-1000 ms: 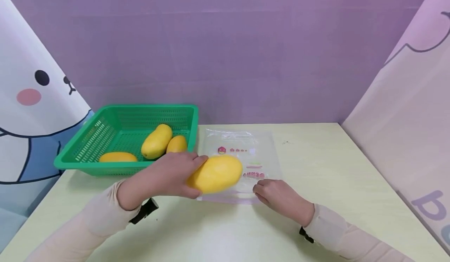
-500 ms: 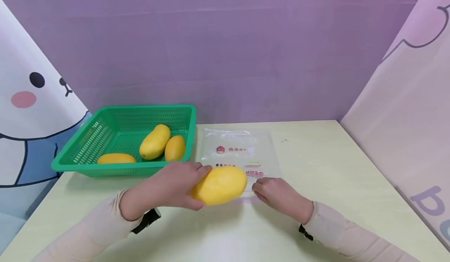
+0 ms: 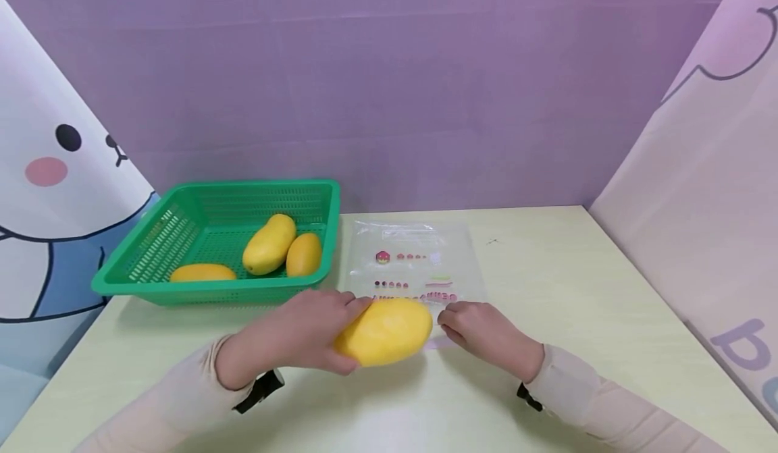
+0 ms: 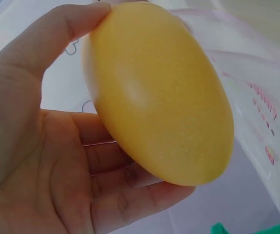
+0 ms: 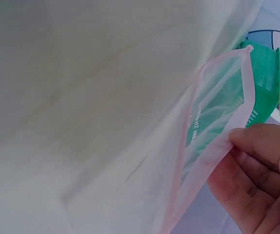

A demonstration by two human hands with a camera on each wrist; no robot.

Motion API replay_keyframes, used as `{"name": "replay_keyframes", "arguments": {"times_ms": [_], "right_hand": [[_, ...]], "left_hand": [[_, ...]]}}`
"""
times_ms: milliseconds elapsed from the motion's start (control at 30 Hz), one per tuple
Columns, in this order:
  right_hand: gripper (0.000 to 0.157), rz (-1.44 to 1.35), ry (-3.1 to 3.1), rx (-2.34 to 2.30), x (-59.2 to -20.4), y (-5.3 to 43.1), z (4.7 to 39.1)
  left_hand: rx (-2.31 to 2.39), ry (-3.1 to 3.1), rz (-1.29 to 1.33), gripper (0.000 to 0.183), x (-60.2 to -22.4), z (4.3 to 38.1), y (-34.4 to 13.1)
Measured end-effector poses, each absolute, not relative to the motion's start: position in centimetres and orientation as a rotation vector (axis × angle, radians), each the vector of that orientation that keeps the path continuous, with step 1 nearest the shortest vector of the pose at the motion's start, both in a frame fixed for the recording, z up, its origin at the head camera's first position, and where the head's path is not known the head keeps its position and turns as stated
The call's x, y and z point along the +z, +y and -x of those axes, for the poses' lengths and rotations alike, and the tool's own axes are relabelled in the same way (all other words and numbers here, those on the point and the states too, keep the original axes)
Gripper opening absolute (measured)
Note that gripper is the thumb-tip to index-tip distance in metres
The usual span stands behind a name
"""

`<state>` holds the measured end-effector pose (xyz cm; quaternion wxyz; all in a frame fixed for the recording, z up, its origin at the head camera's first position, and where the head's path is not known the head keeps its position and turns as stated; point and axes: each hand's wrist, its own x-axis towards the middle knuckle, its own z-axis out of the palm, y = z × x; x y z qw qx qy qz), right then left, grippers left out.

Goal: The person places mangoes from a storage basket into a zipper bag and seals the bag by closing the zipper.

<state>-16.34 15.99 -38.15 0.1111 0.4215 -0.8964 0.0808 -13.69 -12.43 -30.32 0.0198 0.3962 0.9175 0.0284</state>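
A yellow mango point(image 3: 389, 333) is gripped in my left hand point(image 3: 304, 331), above the near edge of a clear plastic bag point(image 3: 413, 237). In the left wrist view the thumb lies on one side of the mango point(image 4: 159, 97) and the fingers pass beneath it. My right hand point(image 3: 489, 338) pinches the bag's near edge between thumb and fingertips. Seen from the right wrist, the bag's pink-edged mouth point(image 5: 247, 87) is lifted and spread apart. Pink print marks the bag's face, and the mango covers part of its near edge in the head view.
To the left stands a green plastic basket point(image 3: 213, 296) with three more mangoes point(image 3: 269, 245) inside. A purple cloth point(image 3: 389, 88) rises behind the pale table point(image 3: 577, 291), and printed cloths flank both sides.
My left hand has carried the mango a little nearer and to the right, away from the basket and toward the bag's near edge. The right hand has hardly moved.
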Motion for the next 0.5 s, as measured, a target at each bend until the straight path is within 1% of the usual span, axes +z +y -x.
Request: {"name": "replay_keyframes", "arguments": {"times_ms": [300,500], "right_hand": [[0.016,-1.228,-2.635,0.242,-38.2,16.1,16.2],[0.015,-1.216,-2.627,0.265,-38.5,16.2,16.2]], "left_hand": [[0.027,2.835,-1.293,0.071,-31.1,13.3,-11.8],[-0.026,2.831,-1.289,0.071,-31.7,13.0,-11.4]]}}
